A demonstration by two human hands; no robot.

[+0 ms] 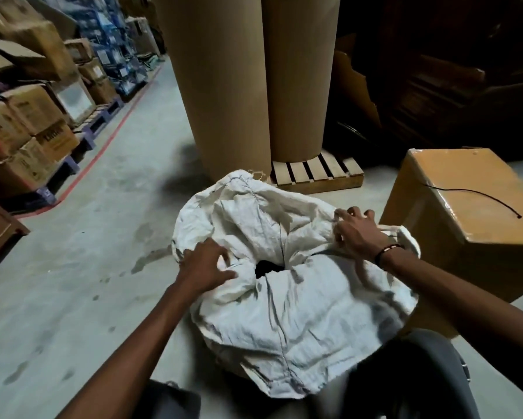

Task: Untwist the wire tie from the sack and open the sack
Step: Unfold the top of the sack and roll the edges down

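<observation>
Seen from the head camera, looking down: a white woven sack (pixel 284 267) sits on a grey concrete floor (pixel 87 267) directly in front of the person, filling the lower middle of the view. Its top is crumpled and partly gathered, with a small dark opening (pixel 268 267) showing near the centre between the two hands.

The left hand (pixel 202 267) rests on the left side of the sack top, just left of the opening, fingers curled and pinching a fold of the fabric. The right hand (pixel 357 234) is on the upper right edge of the sack, fingers closed on a bunch of cloth there; a dark band (pixel 387 252) circles that wrist. The opening lies between the hands, nearer the left one.

A thin black wire tie (pixel 478 195) lies loose on top of a brown cardboard box (pixel 466 237) to the right of the sack, well apart from both hands and off the sack.

Behind the sack stand two tall brown paper rolls (pixel 248 86); the right one rests on a wooden pallet (pixel 317 173). Along the left side, stacked cardboard boxes (pixel 33 122) sit on pallets beside a red line (pixel 109 140) painted on the floor. The person's knees in dark trousers (pixel 420 373) show at the bottom edge.
</observation>
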